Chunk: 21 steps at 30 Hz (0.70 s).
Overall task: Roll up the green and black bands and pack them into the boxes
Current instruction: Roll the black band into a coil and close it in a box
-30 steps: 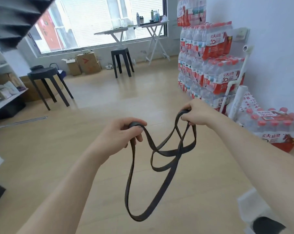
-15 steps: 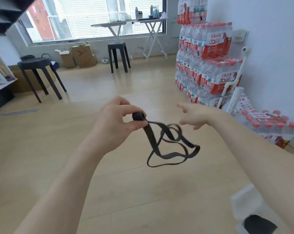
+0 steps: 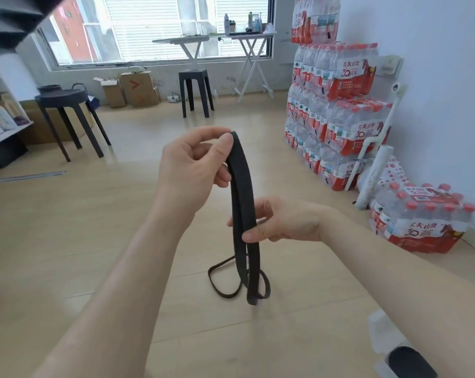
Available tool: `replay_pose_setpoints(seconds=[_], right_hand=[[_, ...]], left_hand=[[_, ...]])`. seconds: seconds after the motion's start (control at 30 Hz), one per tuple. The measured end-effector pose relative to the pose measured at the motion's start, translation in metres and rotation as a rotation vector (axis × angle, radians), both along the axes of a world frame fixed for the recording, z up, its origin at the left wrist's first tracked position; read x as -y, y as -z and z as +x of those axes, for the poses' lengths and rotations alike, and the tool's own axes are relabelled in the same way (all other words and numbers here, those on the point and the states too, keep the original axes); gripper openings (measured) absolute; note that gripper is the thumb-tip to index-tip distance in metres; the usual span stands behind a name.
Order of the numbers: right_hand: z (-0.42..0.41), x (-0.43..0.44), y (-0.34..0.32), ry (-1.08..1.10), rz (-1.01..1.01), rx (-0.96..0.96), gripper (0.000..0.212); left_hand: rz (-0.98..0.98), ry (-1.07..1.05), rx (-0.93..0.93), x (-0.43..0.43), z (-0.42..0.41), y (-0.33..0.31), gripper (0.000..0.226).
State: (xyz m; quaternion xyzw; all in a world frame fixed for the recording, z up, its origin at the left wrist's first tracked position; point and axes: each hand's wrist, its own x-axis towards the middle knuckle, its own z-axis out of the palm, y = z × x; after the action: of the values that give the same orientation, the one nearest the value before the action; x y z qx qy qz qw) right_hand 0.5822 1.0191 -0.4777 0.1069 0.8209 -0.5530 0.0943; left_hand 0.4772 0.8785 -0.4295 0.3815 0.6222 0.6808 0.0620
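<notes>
A long black band (image 3: 243,192) hangs doubled in front of me. My left hand (image 3: 195,165) pinches its folded top end between thumb and fingers. Lower down, my right hand (image 3: 282,221) holds the hanging strands between thumb and forefinger. The band's loose loops dangle below, near the wooden floor. At the bottom right corner stands a white box (image 3: 380,334) with a black roll (image 3: 409,362) inside it. No green band is in view.
Stacked packs of red-labelled water bottles (image 3: 337,110) line the right wall, with one more pack (image 3: 418,222) on the floor. Two black stools (image 3: 67,113) (image 3: 195,91), cardboard boxes (image 3: 138,88) and folding tables (image 3: 247,50) stand by the window. A shelf (image 3: 2,124) is at left.
My right hand let go of the band's far end, then took hold of the hanging strands lower down. My left hand rose, so the band now hangs straight and doubled.
</notes>
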Motion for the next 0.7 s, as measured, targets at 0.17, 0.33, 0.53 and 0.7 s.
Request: replay_pose_setpoints(seconds=[0.17,0.33,0.53,0.7], right_hand=[[-0.002,0.01,-0.005,0.113,0.161,-0.116,0.014],[0.0,0.014,-0.025,0.174,0.036,-0.281,0.021],[0.013,0.013,-0.005,0.317,0.011,-0.299,0.018],[0.021,0.004,0.005,0.437,-0.005,-0.341,0.009]], left_hand=[[-0.084,-0.095,-0.023,0.0,-0.002,0.008,0.004],[-0.153,-0.094,-0.109,-0.005,0.002,0.015,0.003],[-0.246,-0.029,-0.142,-0.017,0.006,0.024,0.009],[-0.255,-0.031,-0.151,-0.024,0.011,0.028,0.024]])
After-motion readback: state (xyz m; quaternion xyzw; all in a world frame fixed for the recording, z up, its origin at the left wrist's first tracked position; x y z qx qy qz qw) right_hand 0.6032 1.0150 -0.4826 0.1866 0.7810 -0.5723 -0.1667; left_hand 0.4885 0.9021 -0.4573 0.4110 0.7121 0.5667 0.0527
